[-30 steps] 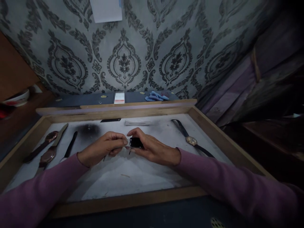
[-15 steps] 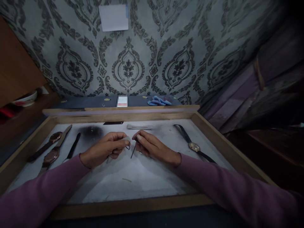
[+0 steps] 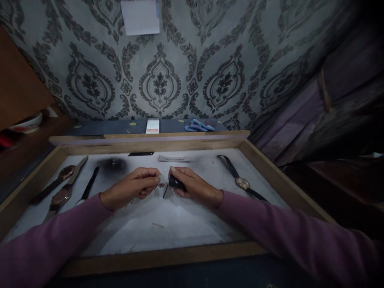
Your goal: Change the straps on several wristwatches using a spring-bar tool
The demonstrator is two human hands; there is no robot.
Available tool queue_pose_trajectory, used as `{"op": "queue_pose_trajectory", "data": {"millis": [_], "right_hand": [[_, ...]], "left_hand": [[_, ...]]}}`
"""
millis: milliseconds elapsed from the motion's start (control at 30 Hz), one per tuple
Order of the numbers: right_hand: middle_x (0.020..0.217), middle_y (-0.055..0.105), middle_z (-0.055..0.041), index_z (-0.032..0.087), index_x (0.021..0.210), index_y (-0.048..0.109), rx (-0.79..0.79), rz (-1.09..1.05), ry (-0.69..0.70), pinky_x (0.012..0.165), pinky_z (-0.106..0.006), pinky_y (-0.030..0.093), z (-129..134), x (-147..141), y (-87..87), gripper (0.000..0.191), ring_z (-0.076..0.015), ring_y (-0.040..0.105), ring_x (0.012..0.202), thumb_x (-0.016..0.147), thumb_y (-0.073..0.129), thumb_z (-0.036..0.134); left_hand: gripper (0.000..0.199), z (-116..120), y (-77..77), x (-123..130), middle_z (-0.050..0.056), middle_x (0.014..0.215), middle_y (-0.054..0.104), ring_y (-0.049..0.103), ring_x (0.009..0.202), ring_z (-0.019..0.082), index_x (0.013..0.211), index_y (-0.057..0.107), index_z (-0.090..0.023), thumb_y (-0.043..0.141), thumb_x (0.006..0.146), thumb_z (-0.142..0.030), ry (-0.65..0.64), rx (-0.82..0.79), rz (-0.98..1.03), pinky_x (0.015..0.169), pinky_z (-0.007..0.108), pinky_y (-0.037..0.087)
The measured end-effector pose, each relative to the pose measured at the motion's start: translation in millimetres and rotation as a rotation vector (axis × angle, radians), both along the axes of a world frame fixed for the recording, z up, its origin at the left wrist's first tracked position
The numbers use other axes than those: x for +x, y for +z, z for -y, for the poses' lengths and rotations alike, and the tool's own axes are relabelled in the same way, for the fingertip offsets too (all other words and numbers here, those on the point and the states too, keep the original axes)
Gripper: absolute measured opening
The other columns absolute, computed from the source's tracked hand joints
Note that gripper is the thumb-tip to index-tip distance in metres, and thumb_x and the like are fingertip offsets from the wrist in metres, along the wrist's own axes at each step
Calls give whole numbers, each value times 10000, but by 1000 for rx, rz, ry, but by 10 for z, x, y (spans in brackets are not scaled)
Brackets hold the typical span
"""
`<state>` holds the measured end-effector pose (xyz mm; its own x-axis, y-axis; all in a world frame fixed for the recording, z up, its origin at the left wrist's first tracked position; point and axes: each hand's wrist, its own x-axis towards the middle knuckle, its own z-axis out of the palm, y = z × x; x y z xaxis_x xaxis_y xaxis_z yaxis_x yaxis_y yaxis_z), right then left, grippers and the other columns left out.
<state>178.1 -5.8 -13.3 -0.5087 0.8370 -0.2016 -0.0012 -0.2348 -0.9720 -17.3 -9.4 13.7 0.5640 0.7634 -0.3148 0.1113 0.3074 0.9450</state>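
Over the middle of the tray, my left hand (image 3: 139, 183) is closed, thumb on forefinger, on a pale watch strap (image 3: 162, 180). A small dark buckle-like piece shows at its fingertips. Close by on the right, my right hand (image 3: 192, 185) grips a glossy black object (image 3: 177, 183), rounded, its kind unclear. From those same fingers a thin dark strip (image 3: 165, 191) points down. A narrow gap separates the hands. Beyond them lies a pale strap piece with a row of holes (image 3: 174, 159).
Watches (image 3: 61, 196) and a black strap (image 3: 90, 183) lie at the left. A gold-faced watch (image 3: 242, 183) is at the right. A black blade (image 3: 141, 153) lies near the back. Wooden rims (image 3: 168, 256) enclose the tray; a blue cloth (image 3: 199, 125) sits behind it.
My right hand has turned, so the glossy black object now shows between its fingers. The dark buckle-like piece at my left fingertips shows less. The view has shifted slightly.
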Motion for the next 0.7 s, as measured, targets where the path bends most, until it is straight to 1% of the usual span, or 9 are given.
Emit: {"op": "queue_pose_trajectory", "data": {"millis": [100, 167, 267, 433, 600, 700], "right_hand": [[500, 414, 80, 189, 692, 440, -5, -29, 15, 332, -158, 140, -2, 3, 2, 442, -37, 274, 356, 874, 485, 589], [473, 384, 89, 192, 659, 428, 19, -26, 36, 330, -163, 160, -2, 8, -1, 460, -39, 271, 349, 882, 477, 591], [441, 357, 97, 191, 629, 426, 71, 2, 69, 340, -170, 184, 6, 13, 15, 494, -43, 278, 348, 892, 454, 608], [386, 365, 91, 182, 598, 447, 129, 86, 114, 373, -189, 204, 26, 13, 57, 549, -48, 292, 339, 924, 372, 618], [373, 397, 74, 165, 582, 513, 149, 91, 109, 388, -203, 219, 22, 6, 16, 598, -50, 293, 337, 941, 334, 609], [371, 395, 71, 171, 548, 492, 162, 92, 102, 396, -206, 227, 24, 2, 4, 618, -52, 295, 341, 940, 326, 618]], "left_hand": [[255, -5, -21, -5, -79, 553, 347, 216, 485, 64, 813, 524, -156, 588, 834, -402, -87, 54, 7, 453, 228, 128], [262, -11, -35, -7, -71, 556, 367, 250, 490, 66, 814, 548, -145, 558, 865, -402, -140, 102, 0, 458, 224, 157], [266, -21, -45, -6, -66, 568, 381, 271, 498, 67, 793, 557, -142, 538, 884, -391, -185, 146, -15, 470, 220, 189], [275, -14, -24, 5, -63, 575, 394, 280, 503, 75, 784, 572, -151, 517, 892, -399, -217, 198, -39, 480, 219, 218], [279, 22, 1, 32, -62, 570, 399, 288, 503, 80, 750, 564, -159, 522, 885, -400, -222, 177, -54, 481, 226, 226], [280, 37, -8, 42, -63, 566, 407, 288, 494, 77, 740, 558, -159, 522, 883, -397, -236, 175, -46, 477, 229, 225]]}}
